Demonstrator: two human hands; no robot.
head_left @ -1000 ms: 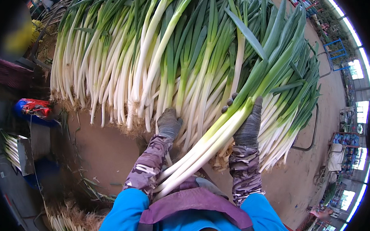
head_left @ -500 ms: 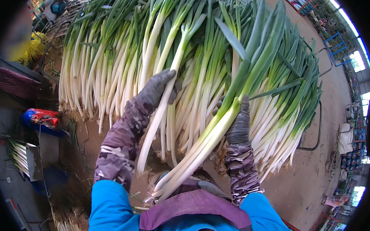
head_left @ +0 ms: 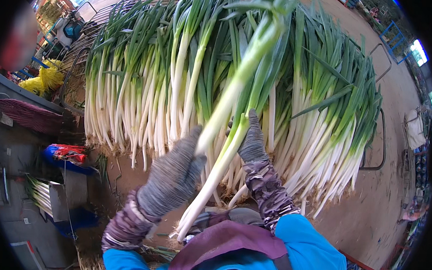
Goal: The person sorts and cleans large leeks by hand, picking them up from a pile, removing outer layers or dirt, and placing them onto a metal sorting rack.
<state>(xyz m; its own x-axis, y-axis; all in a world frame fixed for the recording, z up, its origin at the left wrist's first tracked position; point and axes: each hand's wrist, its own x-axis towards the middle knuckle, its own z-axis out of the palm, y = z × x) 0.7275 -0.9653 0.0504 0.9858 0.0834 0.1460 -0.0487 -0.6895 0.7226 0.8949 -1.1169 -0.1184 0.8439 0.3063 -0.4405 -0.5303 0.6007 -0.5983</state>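
My left hand point(head_left: 173, 174), in a grey glove, is closed around the pale stem of a single green onion point(head_left: 237, 83). That onion is raised toward me, its leafy end pointing up and right. My right hand point(head_left: 253, 139), also gloved, grips a small bunch of green onions point(head_left: 209, 183) slanting down to the left, with the white root ends near my purple apron point(head_left: 225, 244). The raised onion hides part of the bunch's leaves. Just beyond both hands lies a wide pile of green onions point(head_left: 130, 100), white ends toward me and green tops away.
Under the pile shows a metal rack point(head_left: 103, 21), with bent rails at its right side. To the left are a red-and-blue bundle point(head_left: 70, 153), yellow strands point(head_left: 44, 79) and more onions beside a grey box point(head_left: 73, 191). Bare brown floor point(head_left: 377, 195) extends right.
My left hand has come down and closer, lifting its onion across the bunch. My right hand has shifted left with its bunch. The whole view has swung slightly.
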